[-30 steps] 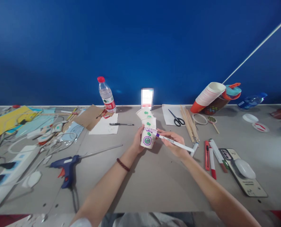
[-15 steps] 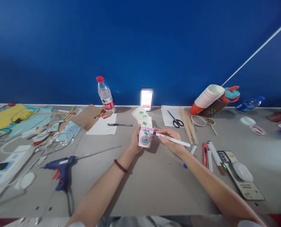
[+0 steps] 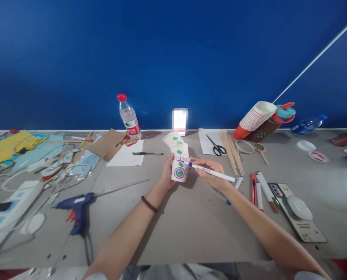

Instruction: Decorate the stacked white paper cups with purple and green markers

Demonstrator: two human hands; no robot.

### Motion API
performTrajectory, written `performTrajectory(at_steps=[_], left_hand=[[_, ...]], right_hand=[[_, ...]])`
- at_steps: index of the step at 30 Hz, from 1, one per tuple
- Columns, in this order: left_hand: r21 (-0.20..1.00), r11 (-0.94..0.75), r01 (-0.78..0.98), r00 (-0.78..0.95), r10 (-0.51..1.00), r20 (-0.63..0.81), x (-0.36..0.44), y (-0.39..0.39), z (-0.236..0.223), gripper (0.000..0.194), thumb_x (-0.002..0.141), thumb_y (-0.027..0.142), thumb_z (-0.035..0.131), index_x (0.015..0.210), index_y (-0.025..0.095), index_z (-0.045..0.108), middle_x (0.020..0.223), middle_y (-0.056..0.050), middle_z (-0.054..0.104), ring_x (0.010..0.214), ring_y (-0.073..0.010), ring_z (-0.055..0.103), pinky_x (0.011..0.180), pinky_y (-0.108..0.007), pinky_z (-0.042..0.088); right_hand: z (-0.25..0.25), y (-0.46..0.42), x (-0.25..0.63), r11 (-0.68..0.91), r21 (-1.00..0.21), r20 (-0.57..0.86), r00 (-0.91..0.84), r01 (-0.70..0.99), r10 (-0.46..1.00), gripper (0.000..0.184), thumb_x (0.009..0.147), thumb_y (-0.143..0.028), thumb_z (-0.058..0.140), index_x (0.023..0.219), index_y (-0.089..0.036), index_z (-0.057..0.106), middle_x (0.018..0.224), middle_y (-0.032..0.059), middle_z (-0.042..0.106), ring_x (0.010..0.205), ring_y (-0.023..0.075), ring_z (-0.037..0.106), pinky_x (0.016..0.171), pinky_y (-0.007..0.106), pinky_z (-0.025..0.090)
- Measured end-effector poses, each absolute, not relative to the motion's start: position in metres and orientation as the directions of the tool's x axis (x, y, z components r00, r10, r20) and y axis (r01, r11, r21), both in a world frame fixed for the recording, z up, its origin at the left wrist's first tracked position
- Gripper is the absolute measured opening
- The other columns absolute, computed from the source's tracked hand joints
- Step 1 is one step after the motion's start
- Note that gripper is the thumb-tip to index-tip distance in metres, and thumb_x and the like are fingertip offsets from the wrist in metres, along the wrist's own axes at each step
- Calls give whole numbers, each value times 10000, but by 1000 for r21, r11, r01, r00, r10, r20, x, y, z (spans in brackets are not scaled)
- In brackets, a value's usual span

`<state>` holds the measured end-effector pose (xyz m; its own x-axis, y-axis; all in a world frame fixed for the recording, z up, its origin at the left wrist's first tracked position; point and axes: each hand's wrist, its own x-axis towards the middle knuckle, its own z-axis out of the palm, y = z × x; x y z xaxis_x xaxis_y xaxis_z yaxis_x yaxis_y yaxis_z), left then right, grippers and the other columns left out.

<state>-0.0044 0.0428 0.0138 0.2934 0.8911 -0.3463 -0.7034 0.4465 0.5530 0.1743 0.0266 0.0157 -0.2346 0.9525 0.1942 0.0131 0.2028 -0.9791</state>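
Note:
My left hand (image 3: 168, 174) is closed around the left side of several joined white paper cups (image 3: 179, 171), which bend leftward at the top. Green spots and purple ring patterns mark the cups, with a larger purple circle on the lowest one. In my right hand (image 3: 211, 171) is a white marker (image 3: 216, 173) with a purple tip end, pinched between the fingers. Its tip points left and lies at the right side of the cups, by the purple band; I cannot tell if it touches. The left fingers are partly hidden behind the cups.
On the left are a blue glue gun (image 3: 78, 210), a power strip (image 3: 13, 214) and tangled cables. A water bottle (image 3: 128, 118) and black pen (image 3: 148, 153) stand and lie farther back. Rightward are scissors (image 3: 217, 147), wooden sticks (image 3: 231, 153), stacked cups (image 3: 255, 118) and a phone (image 3: 296, 214).
The marker tip has shifted slightly right and down from the purple band on the cups. Both hands keep their hold; the view has moved a little.

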Motion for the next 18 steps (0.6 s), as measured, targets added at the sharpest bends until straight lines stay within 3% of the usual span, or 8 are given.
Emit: performTrajectory(at_steps=[18], left_hand=[[568, 435, -699, 301, 899, -318, -4, 43, 13, 437, 925, 430, 442, 1008, 66, 669, 837, -141, 733, 690, -214, 685, 650, -310, 529]], right_hand=[[16, 23, 173, 187, -981, 168, -242, 57, 956, 179, 762, -331, 745, 914, -238, 764, 1237, 101, 696, 1209, 305, 621, 1026, 460, 500]])
